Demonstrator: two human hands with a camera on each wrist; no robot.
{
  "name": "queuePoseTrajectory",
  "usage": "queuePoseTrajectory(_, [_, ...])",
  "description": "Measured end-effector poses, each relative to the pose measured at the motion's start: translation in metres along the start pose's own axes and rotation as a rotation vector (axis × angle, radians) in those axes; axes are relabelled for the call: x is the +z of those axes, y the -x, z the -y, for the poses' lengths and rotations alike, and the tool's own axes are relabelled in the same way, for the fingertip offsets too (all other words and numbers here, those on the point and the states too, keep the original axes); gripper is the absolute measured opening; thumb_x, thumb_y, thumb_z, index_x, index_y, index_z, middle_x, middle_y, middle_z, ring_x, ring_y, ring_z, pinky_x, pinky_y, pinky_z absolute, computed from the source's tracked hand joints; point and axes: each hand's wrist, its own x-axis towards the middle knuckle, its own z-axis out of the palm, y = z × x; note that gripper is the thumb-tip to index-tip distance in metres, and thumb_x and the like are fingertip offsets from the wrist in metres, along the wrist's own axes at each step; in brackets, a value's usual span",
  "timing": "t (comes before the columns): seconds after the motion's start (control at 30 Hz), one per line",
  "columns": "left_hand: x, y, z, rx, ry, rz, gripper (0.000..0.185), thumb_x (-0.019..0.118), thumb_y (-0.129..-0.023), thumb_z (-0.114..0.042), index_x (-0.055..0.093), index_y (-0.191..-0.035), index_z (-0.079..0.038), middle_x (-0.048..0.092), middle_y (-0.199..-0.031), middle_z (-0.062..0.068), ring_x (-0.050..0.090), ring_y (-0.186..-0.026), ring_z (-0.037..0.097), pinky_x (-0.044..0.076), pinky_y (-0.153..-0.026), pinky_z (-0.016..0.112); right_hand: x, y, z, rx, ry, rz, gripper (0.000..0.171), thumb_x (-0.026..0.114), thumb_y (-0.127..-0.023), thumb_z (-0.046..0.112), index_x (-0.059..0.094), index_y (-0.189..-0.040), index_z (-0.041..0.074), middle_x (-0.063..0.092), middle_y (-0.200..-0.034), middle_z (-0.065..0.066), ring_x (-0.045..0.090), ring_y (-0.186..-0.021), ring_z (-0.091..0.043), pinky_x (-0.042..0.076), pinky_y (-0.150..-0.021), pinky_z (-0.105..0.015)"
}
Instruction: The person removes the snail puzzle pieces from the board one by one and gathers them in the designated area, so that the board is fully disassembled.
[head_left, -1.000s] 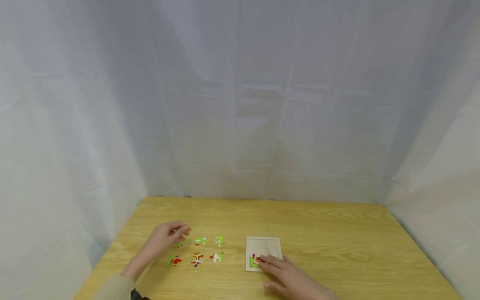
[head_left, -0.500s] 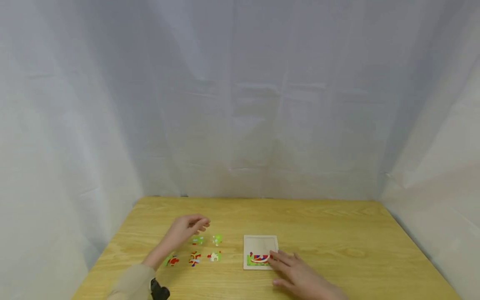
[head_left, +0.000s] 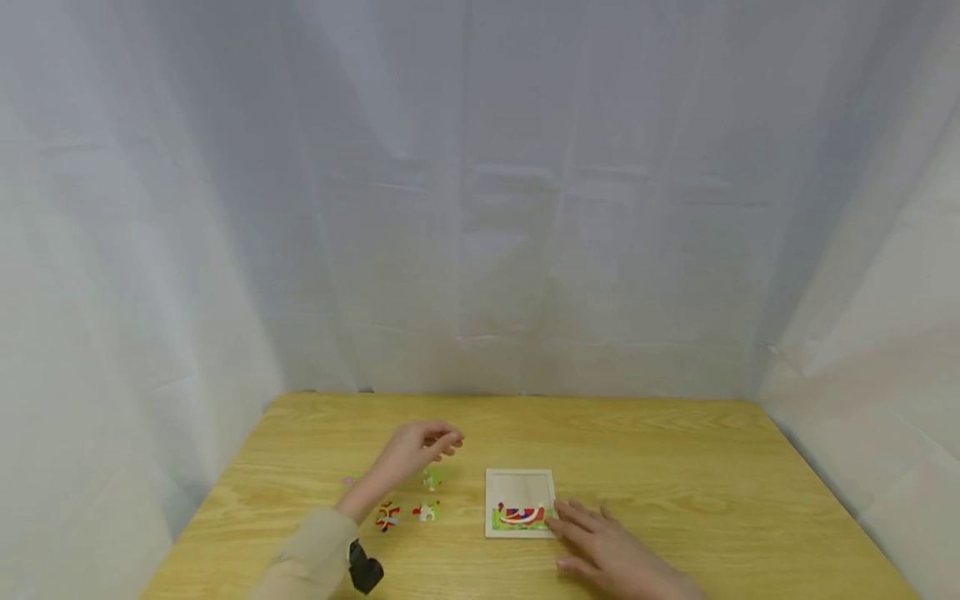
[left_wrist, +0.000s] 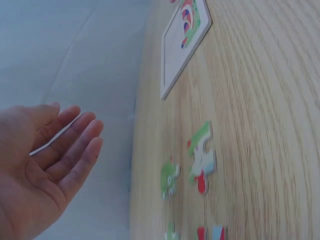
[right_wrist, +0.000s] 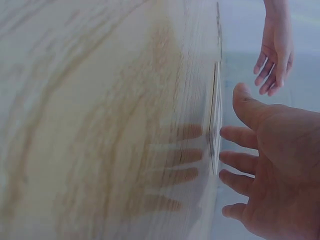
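Near the loosely curled, empty left hand (head_left: 416,446), puzzle pieces (left_wrist: 202,162) lie apart, likely for easy picking; the spread, empty right hand (head_left: 600,542) perhaps steadies the tray (head_left: 517,486) beside it.

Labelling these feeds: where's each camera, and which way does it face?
Head: on the head, forward and down at the wooden table; left hand and right hand show.
Left wrist: at that wrist, facing jigsaw pieces and puzzle tray; left hand shows.
Right wrist: likewise, facing along wooden table; left hand, right hand show.
Wrist views share the left hand.
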Motion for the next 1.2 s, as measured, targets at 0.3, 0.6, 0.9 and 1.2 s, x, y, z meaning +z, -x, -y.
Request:
queuePoseTrajectory(0.3, [0.035, -0.015, -0.012, 0.05, -0.042, 0.079, 0.025, 0.051, -0.095, -0.029, 0.067, -0.104, -0.012, 0.068, -0.096, 0.007, 0.064, -0.083, 0.021, 0.05, -0.063, 0.021, 0.0, 0.004, -0.002, 0.002, -0.005, 0.014, 0.057, 0.038, -0.094, 0.051, 0.036, -0.142, 0.02, 0.036, -0.145, -0.006, 0.034, -0.131, -0.032, 0.026, -0.099, -0.062])
queuePoseTrajectory(0.6, [0.065, -0.024, -0.021, 0.08, -0.068, 0.168, 0.019, 0.056, -0.092, -0.024, 0.067, -0.103, -0.013, 0.067, -0.094, -0.003, 0.061, -0.078, 0.006, 0.049, -0.066, 0.018, -0.001, 0.006, -0.002, -0.015, 0.035, -0.002, 0.059, 0.039, -0.094, 0.05, 0.041, -0.139, 0.012, 0.039, -0.144, -0.005, 0.036, -0.13, -0.033, 0.027, -0.098, -0.063])
queuePoseTrajectory(0.9, [0.085, -0.027, -0.03, 0.108, -0.068, 0.254, 0.017, 0.057, -0.091, -0.02, 0.069, -0.101, -0.012, 0.068, -0.095, -0.003, 0.061, -0.079, 0.006, 0.047, -0.067, 0.017, 0.0, 0.007, -0.002, -0.001, 0.015, 0.031, 0.061, 0.037, -0.094, 0.052, 0.039, -0.14, 0.013, 0.036, -0.145, -0.003, 0.035, -0.131, -0.032, 0.026, -0.098, -0.063])
queuePoseTrajectory(1.2, [0.096, -0.025, -0.037, 0.08, -0.074, 0.337, 0.014, 0.063, -0.087, -0.013, 0.069, -0.1, -0.012, 0.068, -0.095, -0.004, 0.06, -0.084, 0.003, 0.048, -0.073, 0.018, -0.001, 0.007, -0.001, -0.009, -0.007, 0.044, 0.061, 0.036, -0.094, 0.052, 0.038, -0.14, 0.012, 0.036, -0.146, -0.004, 0.035, -0.13, -0.033, 0.027, -0.097, -0.064])
